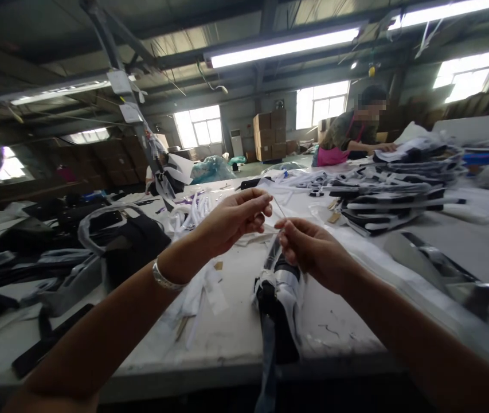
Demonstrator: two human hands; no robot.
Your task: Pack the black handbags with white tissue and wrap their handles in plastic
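— Holding what, up there in front of you?

— My left hand (231, 221) pinches a thin clear strip (279, 207) between thumb and fingertips. My right hand (308, 249) is curled tight just beside it and pinches the strip's other end. The two hands almost touch.

— What is under your hands?

— A rolled black and white cloth piece (276, 292) lies on the grey table (347, 327), right below my right hand. White scraps (201, 292) lie below my left wrist, and that wrist wears a silver bracelet (164, 280).

— And farther off?

— Past my right hand sits a tall stack of black and white pieces (399, 192). Behind that stack a person in a pink apron (347, 140) bends over the table. Black things (132, 244) lie off beyond my left arm.
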